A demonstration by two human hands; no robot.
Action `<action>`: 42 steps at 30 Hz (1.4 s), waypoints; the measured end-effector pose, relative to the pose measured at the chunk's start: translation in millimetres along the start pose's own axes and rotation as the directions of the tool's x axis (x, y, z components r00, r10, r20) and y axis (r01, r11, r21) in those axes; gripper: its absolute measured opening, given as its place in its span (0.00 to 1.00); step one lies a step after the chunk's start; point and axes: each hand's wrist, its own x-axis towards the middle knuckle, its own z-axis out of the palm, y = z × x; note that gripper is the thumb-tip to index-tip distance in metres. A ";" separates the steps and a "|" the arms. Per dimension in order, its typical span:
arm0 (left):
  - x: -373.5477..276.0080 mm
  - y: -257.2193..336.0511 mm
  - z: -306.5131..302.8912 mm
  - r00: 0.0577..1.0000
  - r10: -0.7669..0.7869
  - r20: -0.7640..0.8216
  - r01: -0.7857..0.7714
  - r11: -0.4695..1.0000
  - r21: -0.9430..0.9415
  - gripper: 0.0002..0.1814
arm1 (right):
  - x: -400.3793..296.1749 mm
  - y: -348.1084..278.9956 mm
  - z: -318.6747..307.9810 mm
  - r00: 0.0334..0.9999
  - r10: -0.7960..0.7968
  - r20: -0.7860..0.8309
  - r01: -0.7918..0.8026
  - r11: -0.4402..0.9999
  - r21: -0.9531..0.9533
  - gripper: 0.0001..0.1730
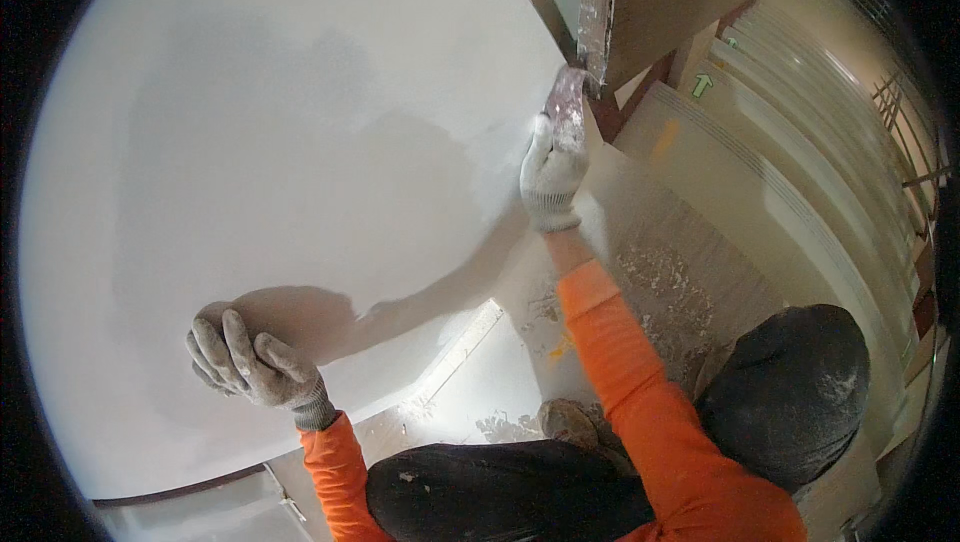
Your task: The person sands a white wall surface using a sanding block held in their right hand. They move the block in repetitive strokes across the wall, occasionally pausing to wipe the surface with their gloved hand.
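Note:
My right hand (553, 174), in a white knit glove, grips a dusty, dark reddish strip of sheet (568, 110), which looks like sandpaper. The strip lies at the right edge of the white wall (300, 167), beside the lower end of a wooden frame (596, 16) smeared with white. Over the lower left of the wall is my left hand (251, 362), in a dirty white glove, fingers apart and slightly bent, with nothing seen in it. Whether its fingers touch the wall I cannot tell. Grey patches and arm shadows mark the wall.
Stairs (795, 189) with a green arrow (702, 84) descend at the right, near metal railings (892, 103). Below my right arm is a floor (660, 264) spotted with white residue. My bent knees in dark trousers fill the lower part. A bright strip (465, 347) lies along the wall's foot.

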 end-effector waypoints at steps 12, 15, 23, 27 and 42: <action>2.8 7.3 -6.3 0.999 -0.013 0.032 0.012 0.999 0.031 0.21 | -33.4 33.5 9.6 0.998 0.000 0.063 0.009 0.990 -0.137 0.18; 5.7 1.8 -13.8 0.998 0.019 0.056 -0.021 0.999 0.028 0.21 | -38.8 32.8 7.5 0.999 -0.035 0.005 0.035 0.995 -0.097 0.19; 6.5 4.3 -4.2 1.000 0.027 0.015 -0.027 1.000 0.014 0.21 | -31.5 24.1 3.3 0.999 -0.031 -0.042 0.028 0.998 -0.056 0.16; 7.7 -0.2 -9.4 0.998 0.067 0.008 -0.067 0.997 0.031 0.21 | 13.4 -2.6 16.2 0.918 -0.194 -0.346 0.203 0.979 -0.010 0.14; 5.7 3.0 -6.2 0.999 0.044 -0.001 -0.044 0.999 0.011 0.21 | 22.2 59.6 4.2 0.977 -0.214 -0.008 0.211 0.968 -0.134 0.27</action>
